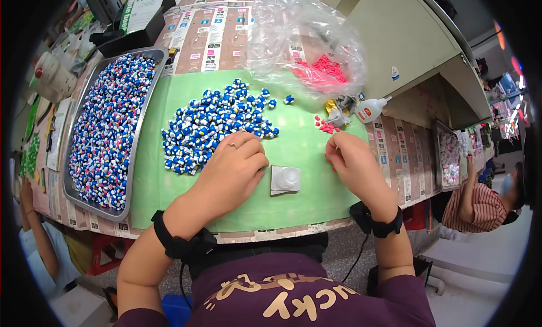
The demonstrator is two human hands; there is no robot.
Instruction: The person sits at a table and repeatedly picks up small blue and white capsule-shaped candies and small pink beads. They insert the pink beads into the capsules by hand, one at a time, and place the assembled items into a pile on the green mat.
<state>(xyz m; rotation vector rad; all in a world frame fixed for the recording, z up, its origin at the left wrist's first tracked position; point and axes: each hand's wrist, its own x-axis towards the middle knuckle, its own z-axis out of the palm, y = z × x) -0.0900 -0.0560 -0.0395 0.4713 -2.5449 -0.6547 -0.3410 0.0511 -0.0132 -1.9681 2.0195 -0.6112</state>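
My left hand (236,162) is closed, its fingers curled at the near right edge of a heap of small blue-and-white figure-like pieces (212,126). Whatever is between those fingers is hidden. On the right, the thumb and forefinger of my right hand (351,162) are pinched together, with a bit of pink showing at the fingertips. Just beyond that hand lie several small pink pieces (326,125). Between my hands a square white block with a round, translucent cap-like dish (287,179) rests on the green mat (248,211).
A metal tray (137,141) full of blue, white and pink pieces stands at left. Behind are a clear plastic bag (282,39) holding pink pieces, crumpled foil (339,115) and a white squeeze bottle (371,108). A beige cabinet (401,39) rises at right. Other people sit at both sides.
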